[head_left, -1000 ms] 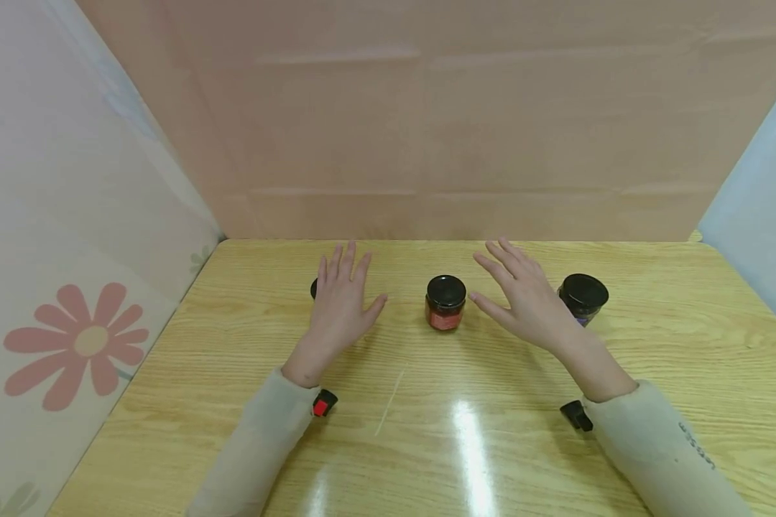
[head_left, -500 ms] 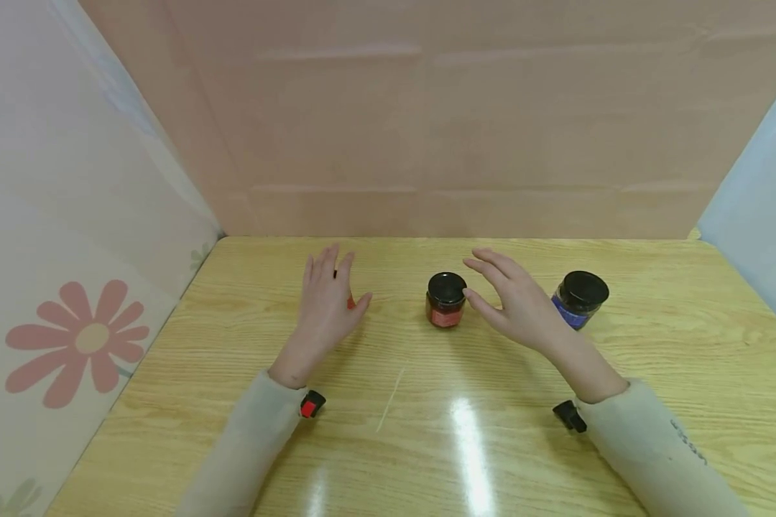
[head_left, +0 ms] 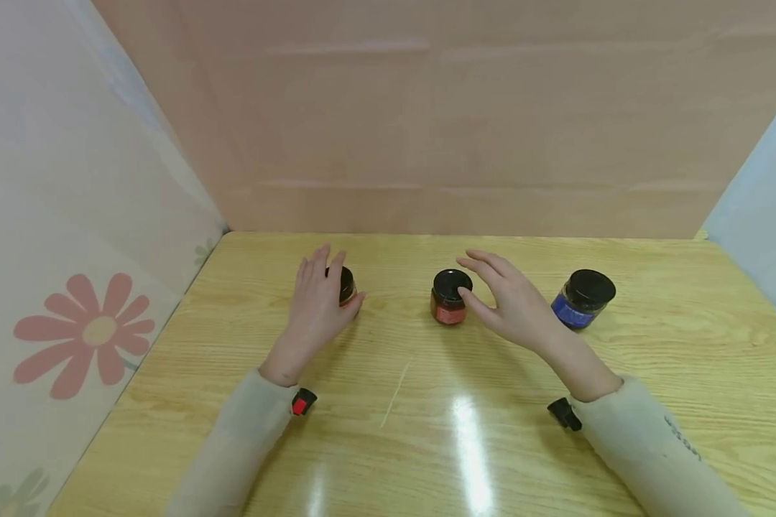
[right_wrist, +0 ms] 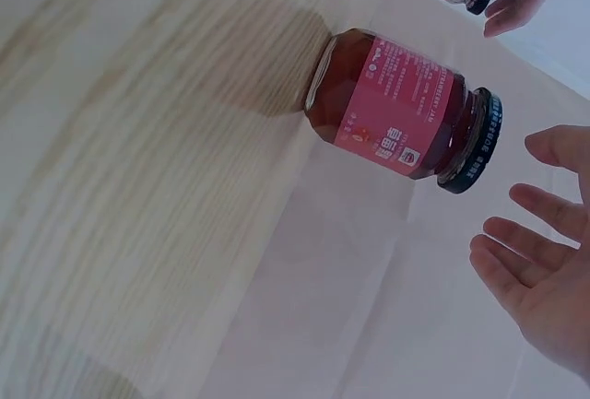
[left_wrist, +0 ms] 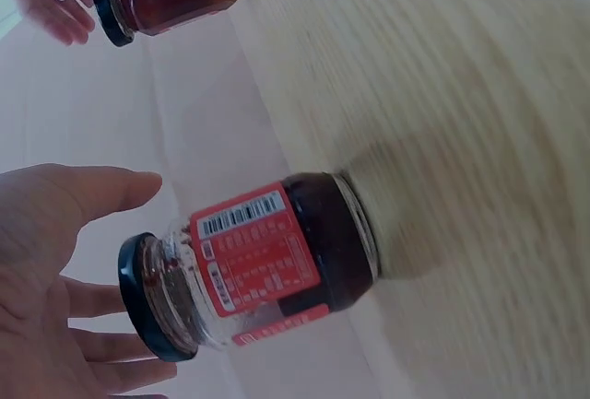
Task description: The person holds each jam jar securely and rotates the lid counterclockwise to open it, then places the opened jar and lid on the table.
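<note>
Over the left jam jar [head_left: 347,286] my left hand [head_left: 315,305] hovers with spread, gently bent fingers, covering part of it in the head view. In the left wrist view that jam jar [left_wrist: 263,252] has a red label with a barcode, a black lid and dark contents filling its lower part. Thumb and fingers stand on either side of its lid, not closed on it. My right hand [head_left: 517,305] is beside the middle jar [head_left: 449,305], its thumb overlapping the black lid. The right wrist view shows that strawberry jam jar [right_wrist: 392,104] upright, with fingers apart from the lid.
A third jar [head_left: 582,300] with a blue label and black lid stands to the right of my right hand. All stand on a wood-grain table [head_left: 414,459]. A pinkish-brown backdrop [head_left: 427,129] rises behind, and a flower-patterned panel [head_left: 97,215] borders the left.
My left hand has shifted left, uncovering the right side of the left jar. My right hand has moved left toward the middle jar, leaving the blue-labelled jar in full sight.
</note>
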The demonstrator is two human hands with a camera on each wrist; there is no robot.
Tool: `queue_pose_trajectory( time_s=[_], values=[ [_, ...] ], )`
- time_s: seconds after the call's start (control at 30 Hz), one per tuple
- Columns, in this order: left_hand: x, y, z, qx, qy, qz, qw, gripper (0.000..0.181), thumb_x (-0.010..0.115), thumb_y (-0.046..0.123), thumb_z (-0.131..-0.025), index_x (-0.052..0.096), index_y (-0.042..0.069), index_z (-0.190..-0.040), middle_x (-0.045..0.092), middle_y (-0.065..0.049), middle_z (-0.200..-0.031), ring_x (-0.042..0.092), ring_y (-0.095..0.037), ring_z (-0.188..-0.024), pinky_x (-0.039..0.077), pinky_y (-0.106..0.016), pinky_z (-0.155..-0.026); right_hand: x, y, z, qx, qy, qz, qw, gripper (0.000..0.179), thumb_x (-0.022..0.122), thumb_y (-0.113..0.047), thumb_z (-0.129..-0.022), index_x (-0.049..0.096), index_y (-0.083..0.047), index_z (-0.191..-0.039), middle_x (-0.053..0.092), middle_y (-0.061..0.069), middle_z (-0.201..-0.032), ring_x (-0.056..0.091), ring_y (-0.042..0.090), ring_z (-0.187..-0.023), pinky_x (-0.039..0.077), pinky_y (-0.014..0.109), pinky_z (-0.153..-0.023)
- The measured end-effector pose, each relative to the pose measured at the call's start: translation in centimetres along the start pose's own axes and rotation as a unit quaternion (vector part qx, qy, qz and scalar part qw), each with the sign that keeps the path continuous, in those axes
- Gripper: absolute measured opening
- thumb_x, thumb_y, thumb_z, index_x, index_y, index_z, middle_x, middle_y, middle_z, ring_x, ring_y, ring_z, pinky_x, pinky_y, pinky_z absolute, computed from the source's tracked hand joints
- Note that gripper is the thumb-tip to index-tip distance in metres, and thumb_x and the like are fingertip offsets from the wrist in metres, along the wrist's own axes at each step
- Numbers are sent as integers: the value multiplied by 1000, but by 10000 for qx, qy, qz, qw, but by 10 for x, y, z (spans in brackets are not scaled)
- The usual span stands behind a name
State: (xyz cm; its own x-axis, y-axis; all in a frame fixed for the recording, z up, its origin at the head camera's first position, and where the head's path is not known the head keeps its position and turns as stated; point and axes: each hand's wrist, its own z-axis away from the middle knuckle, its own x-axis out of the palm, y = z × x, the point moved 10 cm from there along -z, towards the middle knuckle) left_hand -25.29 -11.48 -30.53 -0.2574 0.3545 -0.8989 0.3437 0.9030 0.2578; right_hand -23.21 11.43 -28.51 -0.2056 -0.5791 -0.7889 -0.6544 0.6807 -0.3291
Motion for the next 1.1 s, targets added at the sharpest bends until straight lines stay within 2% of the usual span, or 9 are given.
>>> queue_pose_trajectory(
  time_s=[0.13,0.2,0.27,0.43,0.6,0.7,0.83,0.93,1.1],
  values=[
    [1,-6,1,-74,33,94,9999,76,73,30,-85,37,-7,-141,34,-29,-145,35,-44,-133,24,-54,-113,1,-1,-1,-22,-7,-18,10000,45,66,-17,-89,56,-1,-129,52,21,-135,50,38,-123,42,53,-99],
    [4,-12,1,-269,-33,325,9991,85,73,33,-84,30,-8,-144,34,-29,-145,35,-44,-134,27,-53,-112,1,-1,-2,-34,-8,-5,10000,45,66,-17,-89,56,-1,-130,52,22,-135,50,38,-123,42,53,-99],
    [9,-20,2,-605,-238,713,9953,95,74,37,-82,21,-7,-148,32,-29,-148,34,-43,-135,30,-53,-111,0,-1,-2,-24,-10,-5,10000,45,66,-17,-89,55,-1,-130,52,22,-134,50,38,-123,42,53,-99],
    [21,-37,7,-1353,-502,1713,9746,109,77,43,-78,10,-2,-152,29,-25,-151,34,-40,-136,34,-53,-108,-1,2,0,69,-38,-23,10000,45,66,-16,-89,55,0,-130,51,22,-135,49,38,-123,42,54,-99],
    [25,-46,10,-1603,-355,2342,9582,107,80,35,-76,13,-1,-151,38,-24,-145,40,-38,-132,34,-52,-108,0,5,1,93,-28,-30,9999,44,66,-15,-89,55,0,-129,51,22,-135,50,38,-123,42,54,-98],
    [30,-52,12,-1798,-454,2590,9479,104,80,33,-76,17,-1,-151,38,-24,-145,39,-39,-133,33,-54,-108,-1,6,2,111,-23,-26,9999,44,66,-16,-89,55,0,-129,51,22,-135,50,38,-123,42,54,-99],
    [40,-60,18,-2241,-722,2871,9285,100,80,33,-77,19,4,-151,32,-22,-151,36,-39,-136,34,-54,-107,-2,7,3,155,-51,-23,9999,45,66,-16,-89,55,0,-130,51,22,-135,49,38,-124,42,54,-99],
    [46,-64,21,-2507,-831,3093,9135,99,80,31,-77,20,4,-151,33,-22,-150,38,-38,-135,37,-52,-106,-2,9,4,206,-85,-33,9997,46,66,-15,-89,54,0,-131,51,22,-135,49,38,-124,42,54,-99],
    [50,-65,20,-2594,-816,3388,9007,92,82,26,-75,29,2,-146,40,-21,-144,43,-37,-131,39,-49,-105,-4,11,6,242,-111,-25,9996,46,66,-14,-89,54,0,-131,51,22,-135,49,39,-124,42,56,-98]
  ],
)
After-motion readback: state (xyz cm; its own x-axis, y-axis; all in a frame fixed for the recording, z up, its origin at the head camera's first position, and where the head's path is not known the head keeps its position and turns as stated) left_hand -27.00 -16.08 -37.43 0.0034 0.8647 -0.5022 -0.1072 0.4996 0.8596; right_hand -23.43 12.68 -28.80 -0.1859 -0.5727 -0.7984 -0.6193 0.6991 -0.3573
